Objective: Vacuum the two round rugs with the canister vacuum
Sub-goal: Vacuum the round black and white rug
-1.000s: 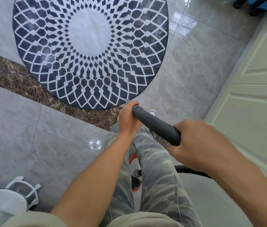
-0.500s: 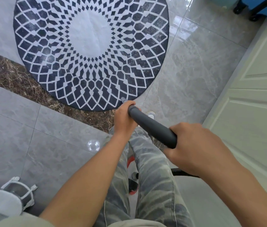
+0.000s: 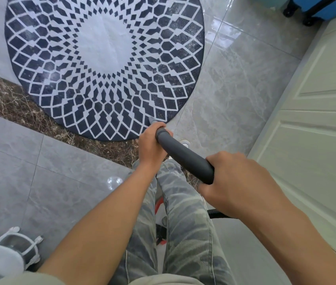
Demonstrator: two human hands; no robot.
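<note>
Both hands clamped on grey wand (image 3: 183,156): left hand (image 3: 150,147) ahead, right hand (image 3: 237,182) behind. Glossy grey tile (image 3: 235,95); round rug (image 3: 105,64) ahead-left, door (image 3: 317,130) right.

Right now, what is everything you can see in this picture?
Round rug: one, navy and white, floor ahead.
Vacuum wand: one, dark grey, between both hands.
Hose: one, black, below right hand.
Floor: grey tiles, brown marble strip at left.
Door: one, cream, right.
Suitcase: one, blue, top right.
White-framed object: one, bottom left; cannot identify.
Trousers: camouflage, bottom centre.
Left hand: grips wand's far end.
Right hand: grips wand's near end.
</note>
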